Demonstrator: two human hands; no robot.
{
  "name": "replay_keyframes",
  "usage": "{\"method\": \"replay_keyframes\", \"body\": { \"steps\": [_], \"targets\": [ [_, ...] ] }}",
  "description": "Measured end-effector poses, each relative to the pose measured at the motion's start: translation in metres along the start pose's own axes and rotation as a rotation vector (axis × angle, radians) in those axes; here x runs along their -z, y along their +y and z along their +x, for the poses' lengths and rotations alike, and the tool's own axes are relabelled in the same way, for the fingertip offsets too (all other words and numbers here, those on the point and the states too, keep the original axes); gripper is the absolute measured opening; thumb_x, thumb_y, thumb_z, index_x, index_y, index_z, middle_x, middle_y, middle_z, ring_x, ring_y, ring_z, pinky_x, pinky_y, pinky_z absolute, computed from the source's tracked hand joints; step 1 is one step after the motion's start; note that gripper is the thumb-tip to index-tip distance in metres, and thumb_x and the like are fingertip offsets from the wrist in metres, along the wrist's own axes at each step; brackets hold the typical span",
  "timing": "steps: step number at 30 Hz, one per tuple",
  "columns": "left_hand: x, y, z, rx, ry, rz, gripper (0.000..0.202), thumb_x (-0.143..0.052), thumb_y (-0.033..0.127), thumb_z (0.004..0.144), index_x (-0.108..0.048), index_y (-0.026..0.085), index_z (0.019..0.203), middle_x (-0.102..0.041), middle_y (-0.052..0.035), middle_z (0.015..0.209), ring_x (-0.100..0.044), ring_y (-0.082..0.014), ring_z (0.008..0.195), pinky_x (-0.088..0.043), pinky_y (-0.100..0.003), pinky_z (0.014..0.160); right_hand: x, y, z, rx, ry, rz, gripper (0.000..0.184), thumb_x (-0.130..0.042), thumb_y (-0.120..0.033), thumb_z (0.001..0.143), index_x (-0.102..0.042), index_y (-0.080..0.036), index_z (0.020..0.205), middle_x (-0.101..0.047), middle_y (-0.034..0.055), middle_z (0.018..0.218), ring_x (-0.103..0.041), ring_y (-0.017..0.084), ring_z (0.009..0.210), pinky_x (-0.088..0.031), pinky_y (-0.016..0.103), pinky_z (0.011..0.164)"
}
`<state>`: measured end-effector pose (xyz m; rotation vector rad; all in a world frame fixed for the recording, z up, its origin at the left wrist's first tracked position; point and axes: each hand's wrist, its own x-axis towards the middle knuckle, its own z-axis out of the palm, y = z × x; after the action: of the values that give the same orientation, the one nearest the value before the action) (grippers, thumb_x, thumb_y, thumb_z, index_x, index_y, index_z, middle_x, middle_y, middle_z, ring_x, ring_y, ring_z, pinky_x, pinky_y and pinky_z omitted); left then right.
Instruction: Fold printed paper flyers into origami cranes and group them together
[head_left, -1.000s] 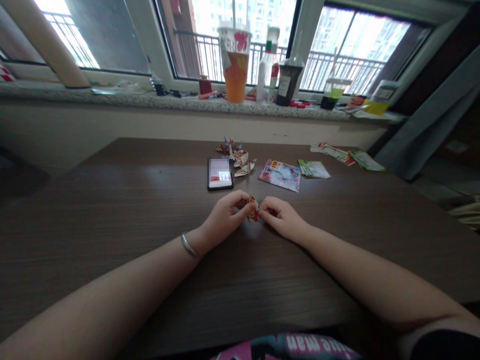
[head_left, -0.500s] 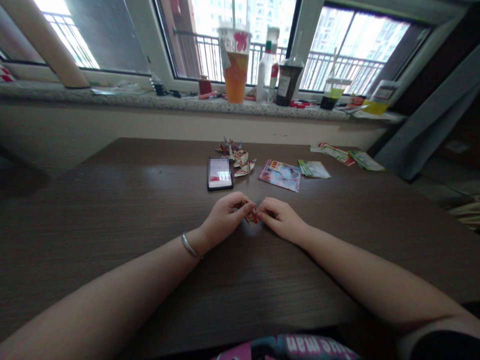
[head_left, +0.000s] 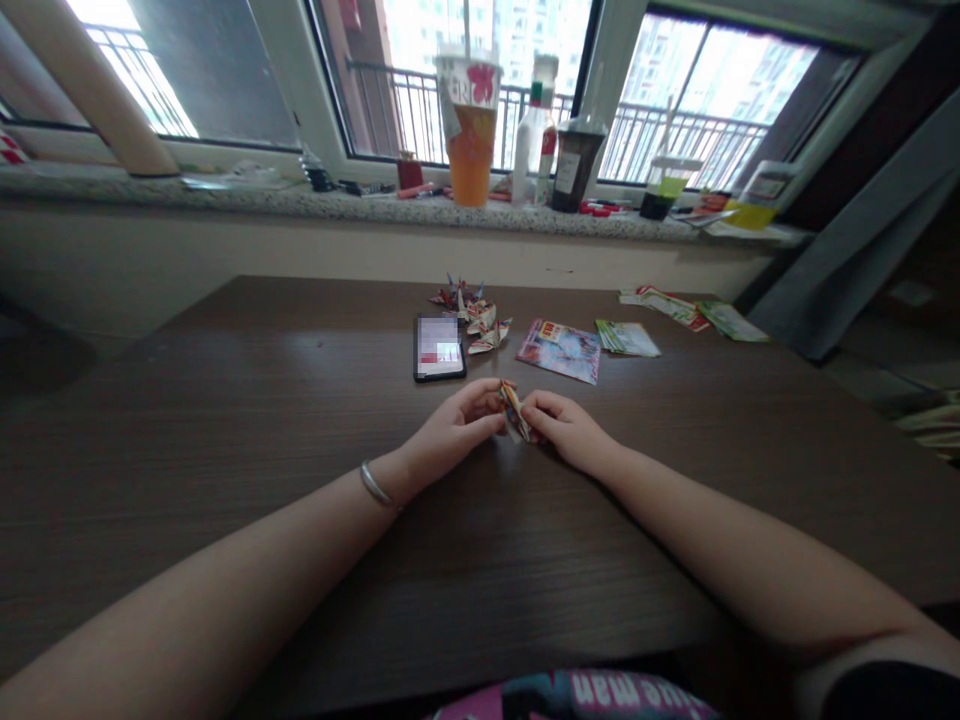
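Note:
Just above the table, a small folded piece of printed paper (head_left: 513, 408) stands between my two hands, tilted, with yellow, red and white showing. My right hand (head_left: 566, 428) pinches its right side between thumb and fingers. On the other side, my left hand (head_left: 454, 425) is curved loosely, its fingertips and thumb at the paper's left edge. A silver bangle (head_left: 375, 485) circles my left wrist. Beyond my hands lie several folded paper pieces with pointed ends (head_left: 487, 325), next to a phone (head_left: 439, 347) with a lit, blurred screen.
On the brown table (head_left: 315, 430), a colourful printed packet (head_left: 559, 350) lies right of the phone. Farther right are a stack of greenish papers (head_left: 628, 338) and printed strips (head_left: 667, 305). The windowsill (head_left: 337, 203) holds a large orange drink cup (head_left: 471, 150), bottles and other cups.
The folded paper has turned more upright, showing a yellow side. My left fingers and thumb have spread apart a little, and my right hand has shifted slightly right.

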<state>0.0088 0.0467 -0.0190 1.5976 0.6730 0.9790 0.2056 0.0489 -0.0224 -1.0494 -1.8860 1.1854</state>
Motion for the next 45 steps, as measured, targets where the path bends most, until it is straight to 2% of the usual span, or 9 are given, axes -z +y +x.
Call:
{"method": "replay_keyframes", "body": {
  "steps": [5,9,13,16,19,24,30,37,45],
  "targets": [
    [-0.002,0.001,0.0,0.05,-0.054,-0.118,0.042,-0.063,0.021,0.083,-0.052,0.017,0.123,-0.069,-0.0066,0.097,-0.066,-0.0171,0.091,-0.051,-0.032,0.085,0.003,-0.002,0.002,-0.013,-0.104,0.088,0.035,-0.053,-0.051,0.085,-0.052,-0.018,0.071,-0.05,-0.003,0.065,-0.044,0.011,0.06,-0.035,0.025,0.06],
    [-0.001,-0.001,0.002,0.002,-0.009,-0.072,0.024,-0.069,0.024,0.079,-0.059,0.015,0.099,-0.067,-0.0042,0.09,-0.064,-0.0148,0.084,-0.051,-0.029,0.081,0.003,-0.001,0.003,-0.059,-0.124,0.133,0.035,-0.058,-0.051,0.081,-0.054,-0.018,0.072,-0.051,-0.0033,0.064,-0.044,0.011,0.059,-0.035,0.025,0.059],
    [0.001,-0.003,0.003,-0.074,0.082,0.051,0.016,-0.069,0.027,0.079,-0.059,0.015,0.082,-0.06,-0.0001,0.08,-0.059,-0.0118,0.076,-0.05,-0.027,0.075,0.001,0.003,0.004,-0.079,-0.02,0.19,0.032,-0.061,-0.05,0.079,-0.054,-0.019,0.077,-0.053,-0.0034,0.064,-0.045,0.011,0.056,-0.035,0.024,0.054],
    [0.001,-0.002,0.003,-0.138,0.146,0.103,0.014,-0.067,0.026,0.081,-0.058,0.015,0.081,-0.057,-0.0001,0.082,-0.058,-0.0112,0.077,-0.05,-0.025,0.073,0.002,0.005,0.002,0.019,0.141,0.182,0.026,-0.057,-0.047,0.083,-0.054,-0.021,0.082,-0.054,-0.003,0.065,-0.048,0.012,0.056,-0.039,0.025,0.055],
    [0.001,-0.002,0.003,-0.17,0.159,0.12,0.011,-0.063,0.025,0.083,-0.058,0.015,0.083,-0.059,-0.0019,0.087,-0.06,-0.0121,0.081,-0.052,-0.027,0.076,0.003,0.001,-0.003,0.198,0.283,0.02,0.015,-0.059,-0.036,0.084,-0.057,-0.021,0.086,-0.059,0.0007,0.077,-0.055,0.013,0.069,-0.045,0.027,0.062],
    [-0.002,0.001,0.001,-0.129,0.159,0.245,0.008,-0.062,0.022,0.084,-0.058,0.015,0.086,-0.062,-0.0015,0.082,-0.063,-0.0126,0.078,-0.053,-0.027,0.073,0.001,-0.011,-0.009,0.431,0.235,-0.289,0.003,-0.062,-0.023,0.083,-0.06,-0.021,0.084,-0.063,0.0044,0.091,-0.058,0.016,0.085,-0.047,0.028,0.068],
    [-0.006,0.001,0.001,-0.17,0.148,0.217,0.02,-0.062,0.017,0.082,-0.055,0.016,0.101,-0.061,0.0016,0.081,-0.064,-0.0091,0.069,-0.053,-0.022,0.066,-0.002,-0.01,-0.007,0.324,0.226,-0.362,0.001,-0.061,-0.022,0.083,-0.061,-0.021,0.082,-0.063,0.0028,0.084,-0.057,0.015,0.077,-0.047,0.028,0.066],
    [-0.005,0.0,0.0,-0.096,0.15,0.218,0.012,-0.062,0.023,0.084,-0.057,0.016,0.092,-0.066,-0.0008,0.077,-0.068,-0.0132,0.071,-0.055,-0.024,0.066,-0.003,-0.007,-0.004,0.251,0.222,-0.31,0.009,-0.056,-0.023,0.085,-0.06,-0.02,0.078,-0.062,0.003,0.081,-0.058,0.015,0.076,-0.046,0.027,0.066],
    [-0.007,0.001,0.0,-0.063,0.163,0.205,0.011,-0.063,0.025,0.082,-0.058,0.016,0.086,-0.067,-0.0003,0.078,-0.068,-0.0121,0.071,-0.053,-0.022,0.064,-0.004,-0.007,-0.005,0.375,0.268,-0.377,0.008,-0.058,-0.015,0.079,-0.055,-0.02,0.074,-0.061,0.0022,0.078,-0.054,0.014,0.071,-0.044,0.028,0.064]
  ]
}}
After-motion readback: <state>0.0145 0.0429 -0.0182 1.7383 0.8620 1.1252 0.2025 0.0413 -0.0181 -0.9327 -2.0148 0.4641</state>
